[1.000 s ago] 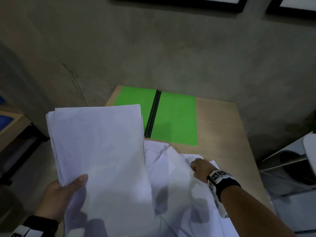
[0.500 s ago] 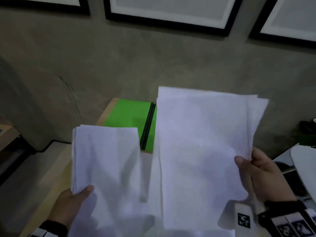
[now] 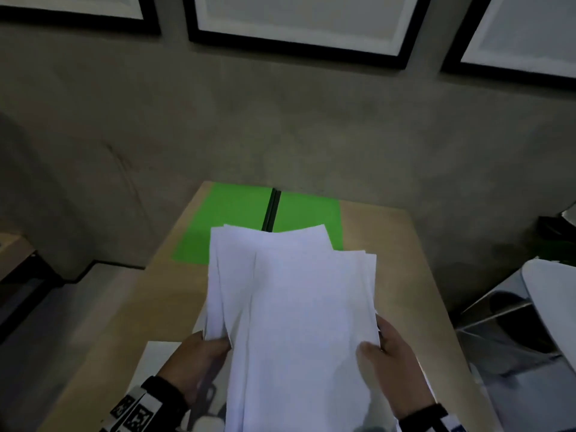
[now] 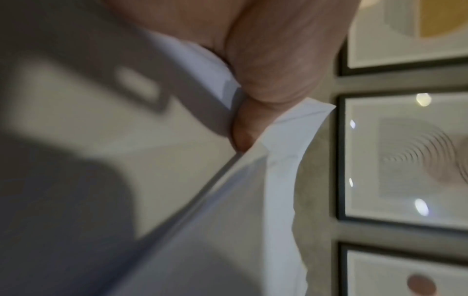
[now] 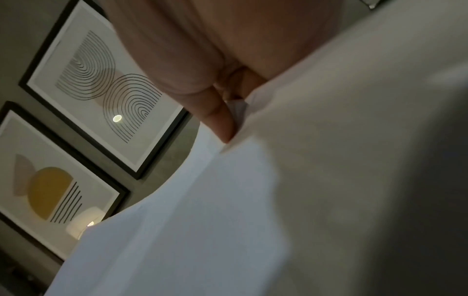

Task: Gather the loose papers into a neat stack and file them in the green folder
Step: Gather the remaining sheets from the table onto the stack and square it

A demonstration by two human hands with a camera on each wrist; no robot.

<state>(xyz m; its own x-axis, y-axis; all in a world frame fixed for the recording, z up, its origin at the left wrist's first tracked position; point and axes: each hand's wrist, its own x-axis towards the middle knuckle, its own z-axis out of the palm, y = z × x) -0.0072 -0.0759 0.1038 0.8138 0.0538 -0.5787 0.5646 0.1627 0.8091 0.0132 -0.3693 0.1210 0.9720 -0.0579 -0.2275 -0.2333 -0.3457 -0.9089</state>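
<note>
Both hands hold one uneven stack of white papers (image 3: 296, 307) above the wooden table (image 3: 392, 260). My left hand (image 3: 202, 357) grips the stack's left edge, thumb on top. My right hand (image 3: 389, 353) grips its right edge, thumb over the top sheet. The sheets are fanned, with their far edges out of line. Beyond the stack the green folder (image 3: 230, 219) lies open and flat at the table's far edge, its black spine (image 3: 271, 207) in the middle. In the wrist views each hand (image 4: 266, 76) (image 5: 202, 70) pinches the papers (image 4: 228, 220) (image 5: 228, 200).
One white sheet (image 3: 156, 369) lies on the table under my left wrist. A white chair (image 3: 548, 307) stands to the right of the table. Framed pictures (image 3: 299, 23) hang on the grey wall behind. A dark table (image 3: 12, 254) stands at the left.
The two separate bundles, one in each hand, have come together into one stack held by both hands, lower and nearer the table.
</note>
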